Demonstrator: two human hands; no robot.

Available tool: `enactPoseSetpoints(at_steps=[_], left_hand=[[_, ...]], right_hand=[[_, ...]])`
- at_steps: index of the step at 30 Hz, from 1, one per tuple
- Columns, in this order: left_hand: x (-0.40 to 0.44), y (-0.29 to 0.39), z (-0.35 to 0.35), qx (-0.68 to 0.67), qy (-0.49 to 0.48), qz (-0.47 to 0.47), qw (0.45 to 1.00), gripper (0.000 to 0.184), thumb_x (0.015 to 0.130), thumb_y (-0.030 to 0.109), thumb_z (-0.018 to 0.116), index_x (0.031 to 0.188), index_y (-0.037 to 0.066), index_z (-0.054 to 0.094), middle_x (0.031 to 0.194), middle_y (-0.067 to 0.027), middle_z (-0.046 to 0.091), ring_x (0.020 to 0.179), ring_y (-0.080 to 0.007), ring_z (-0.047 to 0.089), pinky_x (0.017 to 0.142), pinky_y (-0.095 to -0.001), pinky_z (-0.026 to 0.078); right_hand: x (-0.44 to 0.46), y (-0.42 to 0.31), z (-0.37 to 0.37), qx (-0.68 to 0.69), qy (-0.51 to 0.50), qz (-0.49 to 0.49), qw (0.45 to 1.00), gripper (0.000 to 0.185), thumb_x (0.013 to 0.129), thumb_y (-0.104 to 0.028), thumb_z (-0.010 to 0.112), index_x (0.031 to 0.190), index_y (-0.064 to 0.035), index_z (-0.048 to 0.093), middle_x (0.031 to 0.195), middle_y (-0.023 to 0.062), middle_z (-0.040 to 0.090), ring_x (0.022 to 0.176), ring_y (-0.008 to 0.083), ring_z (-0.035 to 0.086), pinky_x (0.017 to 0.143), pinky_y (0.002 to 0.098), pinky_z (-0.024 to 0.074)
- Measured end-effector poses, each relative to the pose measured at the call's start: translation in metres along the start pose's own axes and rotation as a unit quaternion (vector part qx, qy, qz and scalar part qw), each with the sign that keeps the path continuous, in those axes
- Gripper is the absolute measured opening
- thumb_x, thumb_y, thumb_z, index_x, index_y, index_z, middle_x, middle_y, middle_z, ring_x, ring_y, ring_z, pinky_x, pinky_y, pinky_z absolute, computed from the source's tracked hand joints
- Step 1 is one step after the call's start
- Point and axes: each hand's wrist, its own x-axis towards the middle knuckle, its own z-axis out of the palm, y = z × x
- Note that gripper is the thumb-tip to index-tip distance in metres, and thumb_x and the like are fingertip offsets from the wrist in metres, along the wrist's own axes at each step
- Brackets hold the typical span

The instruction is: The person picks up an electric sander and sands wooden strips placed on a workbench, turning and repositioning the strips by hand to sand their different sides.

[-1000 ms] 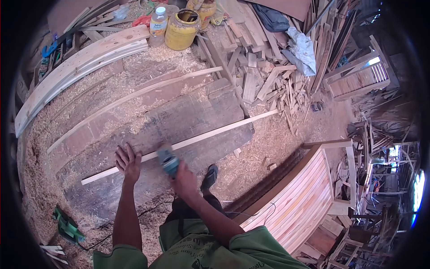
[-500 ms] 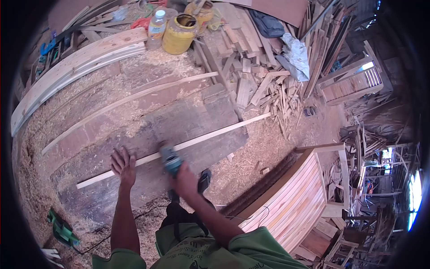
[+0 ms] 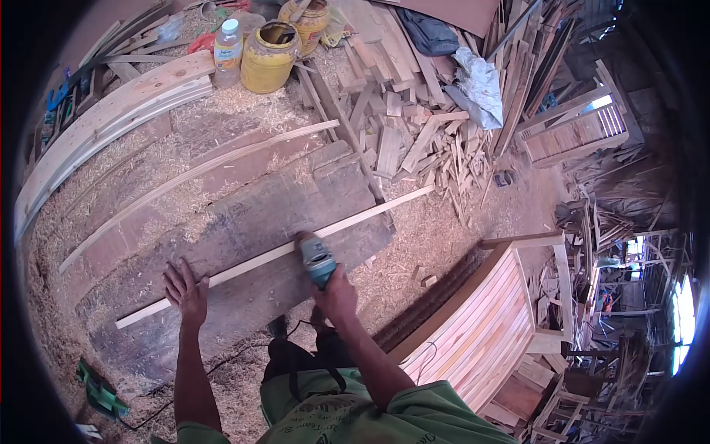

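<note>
Dark board (image 3: pixel 248 222) is filling ctr-L of frame; wood strip (image 3: pixel 274 254) is crossing it, lower L to ctr; power tool (image 3: pixel 319 265) is overlapping strip nr ctr. R hand (image 3: pixel 338 294) is gripping tool; L hand (image 3: pixel 188 297) is lying over strip, open fingers extending past.

I have room along the strip (image 3: pixel 251 263) between my left hand (image 3: pixel 188 297) and the power tool (image 3: pixel 317 261) in my right hand (image 3: pixel 338 296); far left, stacked boards (image 3: pixel 133 93) and a yellow jar (image 3: pixel 268 65) block me.
</note>
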Motion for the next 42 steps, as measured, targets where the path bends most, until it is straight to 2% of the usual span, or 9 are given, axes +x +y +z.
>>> enactPoseSetpoints(at_steps=[6, 7, 16, 19, 22, 25, 29, 35, 42], left_hand=[[0.001, -0.006, 0.01, 0.011, 0.027, 0.012, 0.999, 0.081, 0.105, 0.056, 0.048, 0.168, 0.021, 0.013, 0.173, -0.022, 0.0, 0.157, -0.0489, 0.0, 0.122, -0.0642, 0.002], [0.002, -0.006, 0.01, 0.012, 0.03, 0.013, 0.999, 0.081, 0.105, 0.056, 0.049, 0.168, 0.021, 0.013, 0.173, -0.0221, 0.0, 0.157, -0.049, 0.0, 0.122, -0.0642, 0.003], [0.003, -0.012, 0.015, 0.002, 0.056, 0.034, 0.998, 0.079, 0.104, 0.05, 0.051, 0.168, 0.022, 0.013, 0.174, -0.02, 0.001, 0.158, -0.0464, 0.001, 0.122, -0.0654, 0.004], [-0.009, 0.051, 0.001, 0.013, 0.194, 0.093, 0.976, 0.073, 0.099, 0.038, 0.061, 0.163, 0.019, 0.031, 0.168, -0.0198, 0.022, 0.154, -0.0431, 0.021, 0.121, -0.0612, 0.016], [-0.026, 0.132, 0.002, -0.173, 0.158, 0.279, 0.931, 0.056, 0.09, 0.023, 0.068, 0.144, 0.014, 0.056, 0.144, -0.0179, 0.049, 0.134, -0.0391, 0.045, 0.112, -0.0545, 0.034], [-0.016, 0.143, 0.016, -0.139, 0.166, 0.29, 0.932, 0.038, 0.084, 0.013, 0.069, 0.122, 0.01, 0.067, 0.118, -0.0147, 0.057, 0.113, -0.0363, 0.053, 0.099, -0.0503, 0.04], [-0.014, 0.076, -0.017, -0.078, 0.152, 0.273, 0.947, 0.034, 0.082, 0.012, 0.071, 0.116, 0.01, 0.068, 0.115, -0.014, 0.058, 0.111, -0.0363, 0.053, 0.095, -0.0505, 0.041], [-0.018, -0.015, -0.033, -0.186, 0.151, 0.238, 0.941, 0.038, 0.077, 0.004, 0.075, 0.114, 0.011, 0.07, 0.116, -0.0117, 0.062, 0.11, -0.0349, 0.054, 0.097, -0.0467, 0.041], [-0.014, -0.02, -0.024, -0.211, 0.124, 0.224, 0.943, 0.039, 0.074, 0.006, 0.077, 0.112, 0.01, 0.07, 0.112, -0.011, 0.054, 0.111, -0.0336, 0.048, 0.1, -0.0477, 0.037]], right_hand=[[0.043, 0.05, -0.037, 0.006, 0.044, 0.078, 0.996, 0.059, 0.082, -0.033, 0.077, 0.12, -0.0025, 0.043, 0.101, 0.0283, 0.068, 0.087, 0.0515, 0.068, 0.077, 0.0597, 0.055], [0.05, 0.065, -0.034, 0.008, 0.1, 0.062, 0.993, 0.059, 0.081, -0.035, 0.08, 0.115, 0.0012, 0.048, 0.086, 0.0297, 0.07, 0.081, 0.0509, 0.069, 0.073, 0.0572, 0.0547], [0.094, 0.121, -0.067, 0.096, 0.145, 0.118, 0.978, 0.057, 0.083, -0.034, 0.077, 0.116, 0.0045, 0.05, 0.094, 0.0333, 0.069, 0.09, 0.0527, 0.068, 0.08, 0.056, 0.0533], [0.083, 0.106, -0.062, 0.133, 0.138, 0.105, 0.976, 0.062, 0.083, -0.04, 0.077, 0.121, 0.0033, 0.052, 0.098, 0.0301, 0.071, 0.093, 0.0481, 0.07, 0.082, 0.0515, 0.0539], [0.053, 0.083, -0.035, 0.122, 0.118, 0.036, 0.985, 0.059, 0.083, -0.035, 0.079, 0.12, 0.0016, 0.051, 0.093, 0.0287, 0.07, 0.086, 0.0478, 0.069, 0.075, 0.0527, 0.0542], [0.021, 0.028, -0.028, 0.067, 0.012, 0.022, 0.997, 0.058, 0.083, -0.037, 0.078, 0.117, 0.0, 0.048, 0.094, 0.0308, 0.069, 0.085, 0.05, 0.069, 0.075, 0.056, 0.0563], [-0.02, -0.034, 0.004, 0.053, -0.044, -0.013, 0.998, 0.057, 0.084, -0.035, 0.076, 0.117, -0.0003, 0.045, 0.099, 0.0313, 0.069, 0.085, 0.0506, 0.07, 0.074, 0.0568, 0.0574], [-0.049, -0.093, 0.036, 0.028, -0.122, -0.092, 0.988, 0.058, 0.086, -0.033, 0.073, 0.12, -0.0014, 0.039, 0.101, 0.0271, 0.068, 0.086, 0.0509, 0.07, 0.074, 0.0585, 0.0586], [-0.024, -0.026, -0.002, -0.007, -0.049, -0.008, 0.999, 0.061, 0.084, -0.034, 0.076, 0.122, -0.0021, 0.04, 0.102, 0.0295, 0.068, 0.085, 0.0512, 0.069, 0.073, 0.0595, 0.0564]])
